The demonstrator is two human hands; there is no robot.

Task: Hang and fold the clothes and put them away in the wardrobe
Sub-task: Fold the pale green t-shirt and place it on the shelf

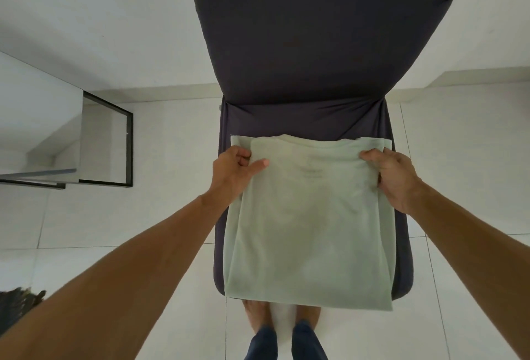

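Pale green shirt (pixel 308 222) is lying folded on the dark chair (pixel 304 53) seat, both arms reaching forward, left hand (pixel 233 172) and right hand (pixel 397 177) pinching its far corners.

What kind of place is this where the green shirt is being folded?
Most likely a room in a home. A pale green shirt lies on a chair with a dark fabric cover, the floor is white tile, and what looks like a black-framed mirror stands at the left.
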